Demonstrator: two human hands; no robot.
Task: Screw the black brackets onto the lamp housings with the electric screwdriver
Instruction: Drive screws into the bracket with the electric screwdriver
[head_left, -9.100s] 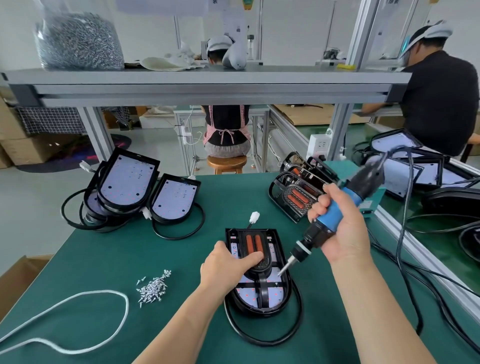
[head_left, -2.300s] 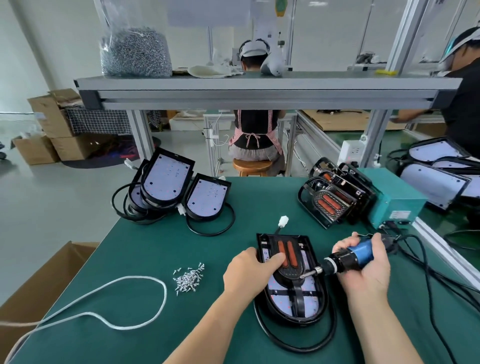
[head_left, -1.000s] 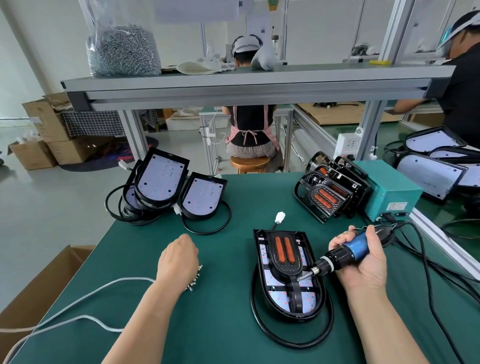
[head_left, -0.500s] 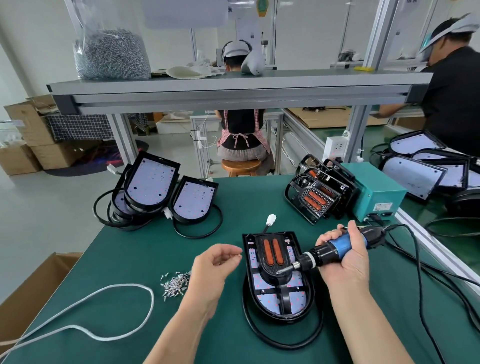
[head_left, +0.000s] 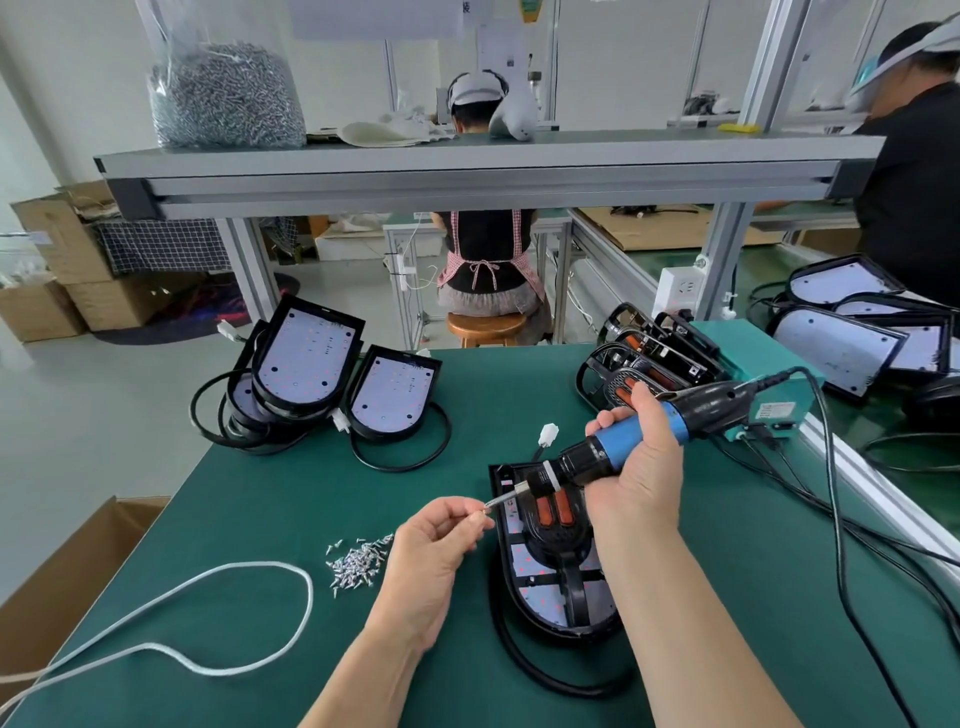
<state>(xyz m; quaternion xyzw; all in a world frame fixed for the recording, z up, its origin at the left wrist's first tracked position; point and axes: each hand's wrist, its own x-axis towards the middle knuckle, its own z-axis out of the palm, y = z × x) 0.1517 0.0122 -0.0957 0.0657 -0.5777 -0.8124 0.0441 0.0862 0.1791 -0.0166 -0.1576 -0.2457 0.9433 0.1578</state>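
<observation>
Surface: a green bench mat (head_left: 291, 493) is covering the table beneath a grey aluminium shelf (head_left: 467, 161); other people are working at benches behind.
Lamp housing: the lamp housing (head_left: 524, 564) is lying flat, open side up, right of centre and close to the front edge; its black cable (head_left: 545, 675) is looping round its near end.
Bracket: the black bracket (head_left: 563, 545) is sitting lengthwise on the housing, with two orange strips showing at its wide end.
Right hand: the right hand (head_left: 641, 467) is clenching the blue grip of the electric screwdriver (head_left: 623, 447), holding it above the housing's far end with the bit slanting down and to the left.
Left hand: the left hand (head_left: 436, 540) is pinching a screw (head_left: 480, 512) between thumb and forefinger at the bit tip, just left of the housing.
Loose screws: the loose screws (head_left: 358, 561) are lying in a small heap just left of that hand.
Open room: bare mat is stretching from the heap to the propped housings (head_left: 306, 358) at far left. A white cord (head_left: 249, 565) is looping over the front left. The screwdriver cable (head_left: 836, 519) is trailing along the right edge toward a teal power box (head_left: 779, 384).
Shelf: a bag of screws (head_left: 223, 93) is standing on its left end.
Writing: the power box label is showing too small to read.
</observation>
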